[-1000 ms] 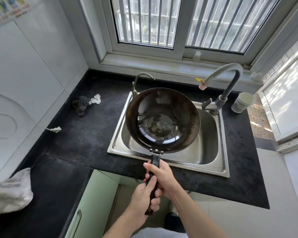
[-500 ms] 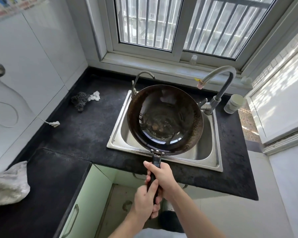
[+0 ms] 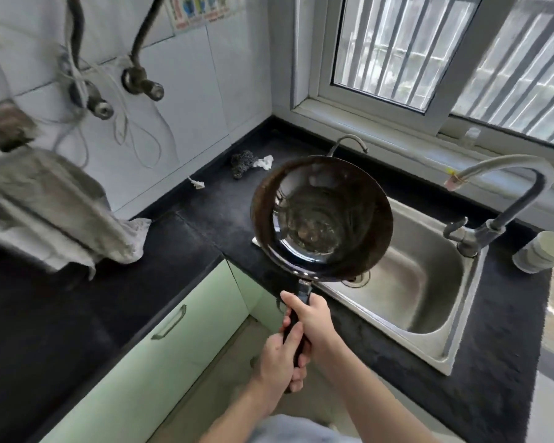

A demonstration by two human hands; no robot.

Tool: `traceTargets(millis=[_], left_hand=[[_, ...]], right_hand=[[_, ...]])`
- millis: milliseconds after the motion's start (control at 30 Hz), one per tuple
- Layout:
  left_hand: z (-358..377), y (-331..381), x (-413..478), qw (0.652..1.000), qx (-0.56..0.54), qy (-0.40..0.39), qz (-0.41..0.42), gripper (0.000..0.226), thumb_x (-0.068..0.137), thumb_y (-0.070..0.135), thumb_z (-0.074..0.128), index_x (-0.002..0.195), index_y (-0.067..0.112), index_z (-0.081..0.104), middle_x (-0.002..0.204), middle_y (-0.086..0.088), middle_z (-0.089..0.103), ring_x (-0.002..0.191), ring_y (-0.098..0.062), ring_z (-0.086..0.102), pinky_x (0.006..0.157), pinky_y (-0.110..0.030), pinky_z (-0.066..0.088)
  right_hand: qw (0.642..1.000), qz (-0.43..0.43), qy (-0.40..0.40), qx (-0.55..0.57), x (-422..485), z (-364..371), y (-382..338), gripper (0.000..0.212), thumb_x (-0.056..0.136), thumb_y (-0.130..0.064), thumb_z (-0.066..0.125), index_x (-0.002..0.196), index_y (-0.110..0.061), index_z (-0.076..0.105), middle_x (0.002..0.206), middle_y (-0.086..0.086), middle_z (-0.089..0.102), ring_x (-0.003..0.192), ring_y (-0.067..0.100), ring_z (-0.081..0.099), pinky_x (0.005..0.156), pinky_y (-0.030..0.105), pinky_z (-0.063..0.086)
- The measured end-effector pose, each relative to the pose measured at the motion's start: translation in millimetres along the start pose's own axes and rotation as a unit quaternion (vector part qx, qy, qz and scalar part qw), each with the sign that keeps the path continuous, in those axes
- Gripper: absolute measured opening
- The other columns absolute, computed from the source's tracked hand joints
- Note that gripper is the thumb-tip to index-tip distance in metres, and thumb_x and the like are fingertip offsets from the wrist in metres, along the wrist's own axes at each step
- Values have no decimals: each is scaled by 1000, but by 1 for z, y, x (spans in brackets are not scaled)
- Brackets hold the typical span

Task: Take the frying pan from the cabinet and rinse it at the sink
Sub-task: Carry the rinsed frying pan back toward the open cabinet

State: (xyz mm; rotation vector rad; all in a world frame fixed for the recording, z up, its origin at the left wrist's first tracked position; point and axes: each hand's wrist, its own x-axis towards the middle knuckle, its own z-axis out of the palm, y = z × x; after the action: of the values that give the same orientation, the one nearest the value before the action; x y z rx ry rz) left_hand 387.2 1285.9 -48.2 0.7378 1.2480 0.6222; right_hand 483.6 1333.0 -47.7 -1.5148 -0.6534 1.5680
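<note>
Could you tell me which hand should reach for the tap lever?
Right hand: it grips the handle nearer the tap lever; the left hand also grips and could hold the frying pan.

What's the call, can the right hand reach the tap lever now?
Probably not yet: right hand and left hand both grip the pan handle. Nothing blocks the lever, right of the pan, once it lets go.

No text can be read. White paper poster (image 3: 202, 9) on the white tiled wall, at top edge of view: row of small cartoon figures with red captions below, too blurred and small to read. Small yellow tag (image 3: 450, 171) on the grey curved faucet spout (image 3: 506, 163): illegible.
</note>
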Motion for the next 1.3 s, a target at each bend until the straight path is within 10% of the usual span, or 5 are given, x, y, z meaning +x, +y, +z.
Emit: traceTargets(millis=[667, 1300], left_hand=[[10, -101, -158, 919, -237, 308, 67, 39, 99, 38, 49, 74, 8, 49, 51, -2, 43, 33, -11, 30, 36, -16, 24], [-76, -311, -460, 779, -370, 494, 110, 39, 100, 40, 48, 76, 9, 48, 55, 0, 44, 40, -13, 34, 40, -22, 27]], right_hand=[[919, 23, -317, -234, -123, 63, 73, 25, 91, -8, 68, 72, -4, 53, 47, -1, 57, 38, 9, 52, 43, 20, 44], [753, 81, -559, -337, -427, 202, 294, 25, 91, -8, 66, 69, -3, 56, 57, 13, 59, 50, 25, 58, 60, 39, 54]])
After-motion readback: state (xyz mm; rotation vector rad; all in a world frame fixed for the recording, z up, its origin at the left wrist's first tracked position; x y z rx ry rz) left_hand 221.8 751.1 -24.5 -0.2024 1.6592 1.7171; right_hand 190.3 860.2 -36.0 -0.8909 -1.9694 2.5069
